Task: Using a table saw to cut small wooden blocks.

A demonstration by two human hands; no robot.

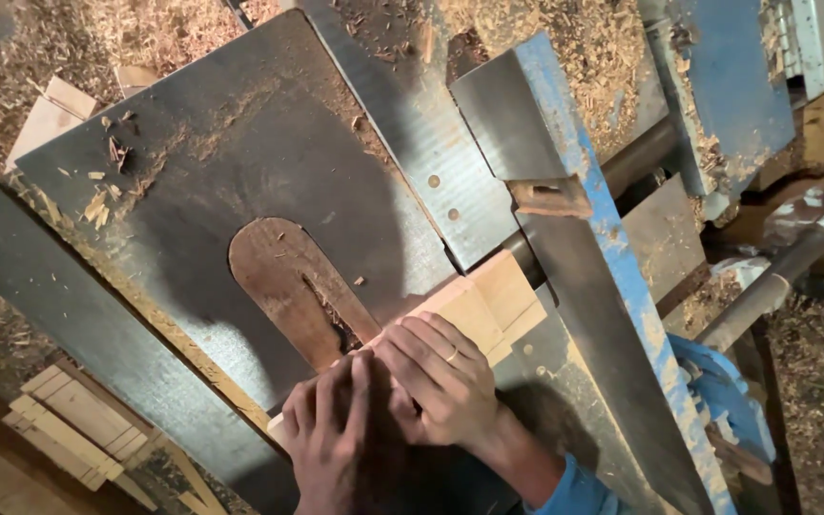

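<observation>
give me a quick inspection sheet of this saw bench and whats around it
surface: dark metal saw table, dusty, with a wooden throat insert
job's things: pale wood block lying against the blue-edged fence
clutter: chips and sawdust on the table
grippers: left hand and right hand press on the block, beside the slot
cables: nothing seen
surroundings: sawdust-covered floor, stacked wood strips at lower left
</observation>
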